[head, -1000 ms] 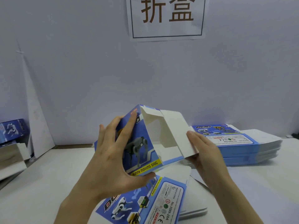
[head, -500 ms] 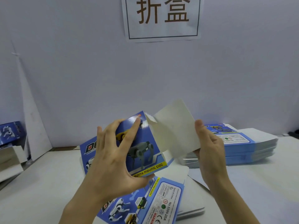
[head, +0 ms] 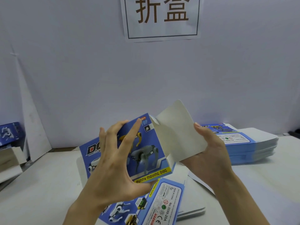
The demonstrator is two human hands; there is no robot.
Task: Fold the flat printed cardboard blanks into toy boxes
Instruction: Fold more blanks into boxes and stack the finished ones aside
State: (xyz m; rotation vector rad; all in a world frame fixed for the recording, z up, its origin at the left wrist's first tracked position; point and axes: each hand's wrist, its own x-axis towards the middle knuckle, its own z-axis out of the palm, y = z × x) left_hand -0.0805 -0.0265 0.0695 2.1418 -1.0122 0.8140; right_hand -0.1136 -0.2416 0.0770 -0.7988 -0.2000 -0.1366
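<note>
I hold a blue toy box (head: 146, 153) printed with robot dogs and "FUNNY MOVING DOG" above the table. My left hand (head: 113, 161) grips its printed front, fingers spread on top and thumb under the lower edge. At the box's right end my right hand (head: 209, 153) holds the large white flap (head: 177, 130), which covers the opening; fingers are behind it, thumb on its right edge. Under my hands lies a small pile of flat printed blanks (head: 164, 203). A taller stack of blanks (head: 248, 146) rests at the right rear.
A white table (head: 40, 184) runs to a pale wall with a paper sign (head: 162, 18). At the far left, blue boxes (head: 9, 133) and white cardboard pieces (head: 9, 159) sit by a leaning white board (head: 32, 120).
The box has turned in my left hand so its printed front faces me. My right hand has swung the white flap up and over the open right end.
</note>
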